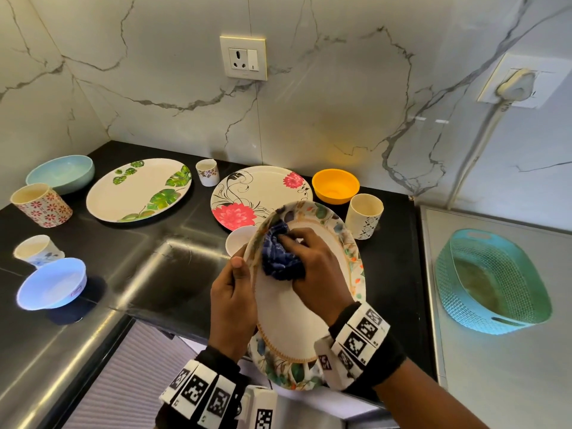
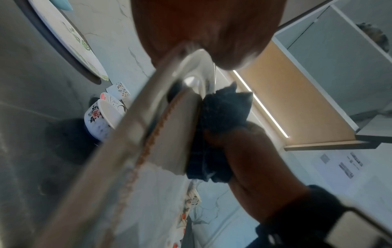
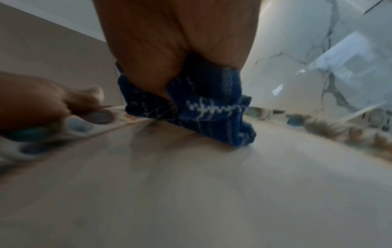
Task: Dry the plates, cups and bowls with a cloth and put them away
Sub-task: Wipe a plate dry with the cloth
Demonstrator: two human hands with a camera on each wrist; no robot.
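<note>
On the counter (image 1: 130, 267), two plates are lying at the far side: one (image 1: 137, 190) left, one (image 1: 247, 193) right, a cup (image 1: 207, 172) standing between them; a basket (image 1: 495, 283) is sitting well right.

Head view: high, looking forward and down over the black stone worktop (image 1: 130, 274) toward the marble-veined wall corner.

Left wrist view: close, edge-on along the round floral-rimmed cream plate (image 2: 169, 134), facing the crumpled dark blue cloth (image 2: 222, 120).

Right wrist view: very close, skimming low across the plate face (image 3: 191, 184), blurred.

Shared by all three: plate (image 1: 291, 323) and cloth (image 1: 280, 258) (image 3: 203, 107).
</note>
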